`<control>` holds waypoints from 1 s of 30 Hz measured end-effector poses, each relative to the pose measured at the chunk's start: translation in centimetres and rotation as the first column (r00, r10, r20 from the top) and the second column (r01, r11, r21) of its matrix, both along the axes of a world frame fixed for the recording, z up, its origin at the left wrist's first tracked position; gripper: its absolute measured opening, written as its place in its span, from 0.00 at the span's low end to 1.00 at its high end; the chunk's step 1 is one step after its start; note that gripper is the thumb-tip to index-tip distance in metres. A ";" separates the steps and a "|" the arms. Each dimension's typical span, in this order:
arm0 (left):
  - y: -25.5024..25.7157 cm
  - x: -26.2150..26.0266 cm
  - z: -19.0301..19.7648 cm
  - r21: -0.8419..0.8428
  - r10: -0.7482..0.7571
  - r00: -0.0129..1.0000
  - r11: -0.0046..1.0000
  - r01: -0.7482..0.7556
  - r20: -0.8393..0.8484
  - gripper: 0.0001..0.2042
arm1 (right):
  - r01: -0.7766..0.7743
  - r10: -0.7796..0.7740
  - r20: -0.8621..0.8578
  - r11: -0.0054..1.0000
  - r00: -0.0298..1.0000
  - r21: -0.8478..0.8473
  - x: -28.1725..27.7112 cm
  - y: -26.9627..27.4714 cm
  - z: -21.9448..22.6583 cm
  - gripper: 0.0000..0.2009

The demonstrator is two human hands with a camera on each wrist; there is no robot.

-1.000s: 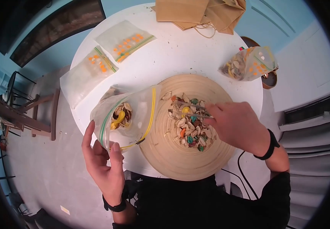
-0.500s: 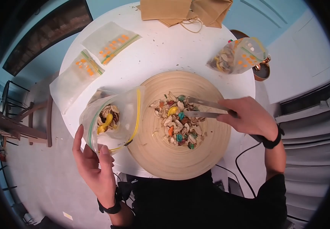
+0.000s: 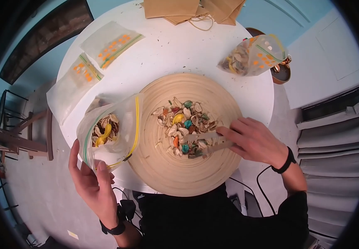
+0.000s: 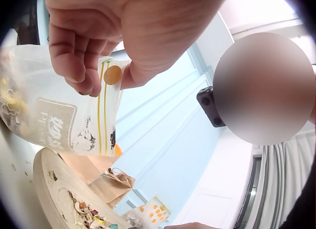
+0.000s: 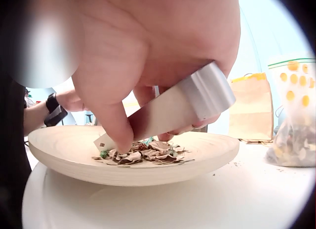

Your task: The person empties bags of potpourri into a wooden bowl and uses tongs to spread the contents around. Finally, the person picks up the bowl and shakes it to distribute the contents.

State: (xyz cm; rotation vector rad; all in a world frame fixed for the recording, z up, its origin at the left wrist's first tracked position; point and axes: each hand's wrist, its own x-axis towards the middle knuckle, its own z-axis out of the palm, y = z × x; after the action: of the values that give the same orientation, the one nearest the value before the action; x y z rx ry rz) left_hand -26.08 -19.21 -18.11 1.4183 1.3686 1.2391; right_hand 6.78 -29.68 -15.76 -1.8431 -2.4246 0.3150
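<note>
My left hand [image 3: 94, 186] pinches the near rim of a clear zip bag [image 3: 125, 110] between thumb and fingers. The bag's mouth gapes toward me, and dried petals with a yellow piece [image 3: 106, 130] show inside. My right hand [image 3: 252, 141] grips metal tongs [image 5: 170, 108], whose two arms are spread apart. Their tips reach the near right side of a potpourri heap [image 3: 187, 124] of pale, green, orange and yellow dried pieces. This heap lies in the middle of a round wooden plate [image 3: 204, 178]. In the right wrist view, fingers hide part of the tongs.
Two flat zip bags with orange dots, one upper [image 3: 109, 39] and one lower [image 3: 69, 89], lie at the table's far left. A filled bag [image 3: 250, 56] stands far right. Brown paper bags [image 3: 171, 8] rest at the back. Small crumbs dot the white table [image 3: 167, 58].
The right hand with the tongs pulled back to the right, then came nearer to me, its tips now lower on the heap. The left hand keeps its hold on the bag. The head view shifted.
</note>
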 end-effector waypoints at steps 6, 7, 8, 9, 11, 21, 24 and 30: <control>0.0 0.0 0.1 -0.001 -0.001 1.000 1.000 0.001 -0.003 0.29 | -0.038 0.037 0.032 0.998 0.999 0.044 0.3 3.1 -1.0 0.29; 0.0 0.1 0.2 0.000 -0.002 1.000 1.000 0.002 -0.004 0.29 | -0.029 0.028 0.057 0.999 0.998 0.020 0.1 3.4 -0.9 0.29; 0.0 0.1 0.1 -0.001 -0.002 1.000 1.000 0.002 -0.007 0.29 | -0.028 0.027 0.053 0.999 0.998 0.019 -0.1 3.6 -0.8 0.29; 0.0 0.2 0.1 0.000 0.003 1.000 1.000 -0.003 -0.002 0.29 | -0.028 0.027 0.065 0.999 0.998 0.018 -0.3 3.9 -0.7 0.29; 0.1 0.1 0.0 0.002 0.008 1.000 1.000 -0.008 0.001 0.29 | -0.026 0.025 0.075 1.000 0.997 0.017 -0.4 4.3 -0.8 0.30; -0.1 -0.8 -0.2 -0.010 -0.050 0.998 0.999 0.050 0.035 0.29 | -0.027 0.021 0.106 0.998 0.994 0.058 -0.7 5.4 -1.4 0.21; -0.1 -0.6 -0.4 -0.001 -0.061 0.998 0.998 0.061 0.022 0.29 | -0.017 0.007 0.131 0.997 0.991 0.077 -1.1 4.9 -1.6 0.19; -0.3 -0.3 -0.6 0.025 -0.068 0.997 0.997 0.068 -0.026 0.29 | -0.002 -0.010 0.125 0.996 0.992 0.093 -1.2 4.4 -1.9 0.16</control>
State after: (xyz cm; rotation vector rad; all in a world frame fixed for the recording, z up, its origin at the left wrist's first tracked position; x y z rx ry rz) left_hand -26.34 -19.46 -18.75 1.4903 1.3144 1.2023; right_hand 5.60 -25.27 -17.64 -1.8808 -2.4687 0.0861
